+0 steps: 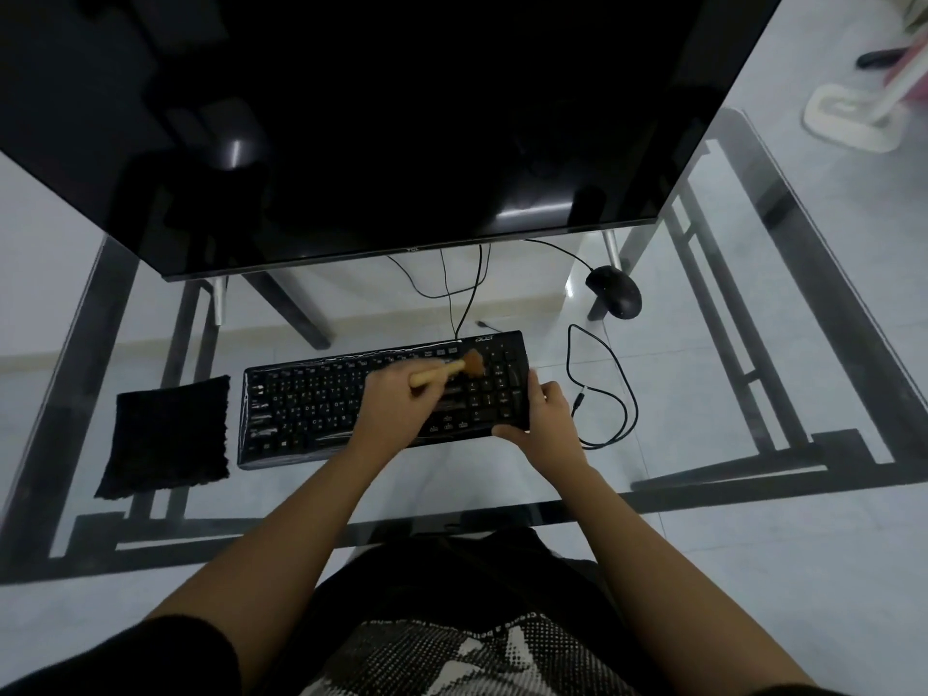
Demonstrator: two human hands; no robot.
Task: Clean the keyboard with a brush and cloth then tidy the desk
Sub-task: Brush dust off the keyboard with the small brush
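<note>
Two bare hands work over one black keyboard on the glass table. Reaching in from the lower left, the left hand lies across the middle keys, its fingers curled tight around the pale wooden handle of a single brush. The brush points up and to the right past those fingers, and its brown bristle tuft rests on the top key rows near the keyboard's far right corner, though blur makes it hard to tell exactly which keys it touches. The right hand grips the keyboard's right end, thumb on top near the edge keys and the other fingers wrapped beneath the near corner, pinching the casing. The keyboard is glossy, with white lettering, lying slightly skewed. One dark cloth lies flat on the table well left of the left hand's fingers, just beside the keyboard's left end. One black mouse sits beyond the right hand, and a looped cable lies just right of it.
</note>
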